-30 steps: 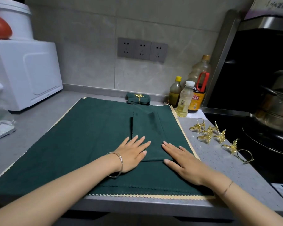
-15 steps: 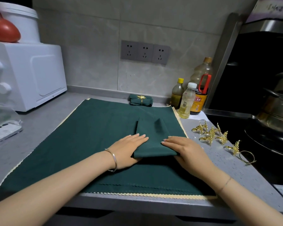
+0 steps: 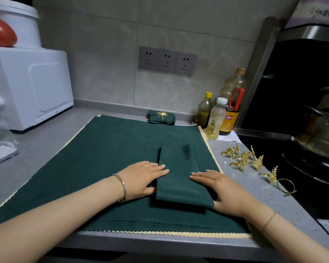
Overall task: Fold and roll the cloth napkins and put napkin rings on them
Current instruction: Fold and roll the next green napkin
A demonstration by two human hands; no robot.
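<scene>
A folded dark green napkin strip (image 3: 180, 179) lies on a spread stack of green napkins (image 3: 95, 168) with cream scalloped edges. Its near end is doubled over into a thick fold, slightly raised. My left hand (image 3: 142, 179) rests at the strip's left edge and my right hand (image 3: 218, 188) at its right edge. The fingers of both lie straight on the cloth, and the thumbs disappear under the fold. A finished rolled napkin (image 3: 161, 118) with a gold ring sits by the wall. Several gold leaf napkin rings (image 3: 243, 160) lie on the counter to the right.
A white microwave (image 3: 30, 86) stands at the left, with a phone (image 3: 0, 154) in front of it. Bottles of oil and sauce (image 3: 217, 120) stand at the back right. A black hob with steel pots (image 3: 319, 133) borders the counter (image 3: 254, 186) on the right.
Both hands have folded the near end of the strip over and away from me, then settled flat at its sides. The view has shifted slightly.
</scene>
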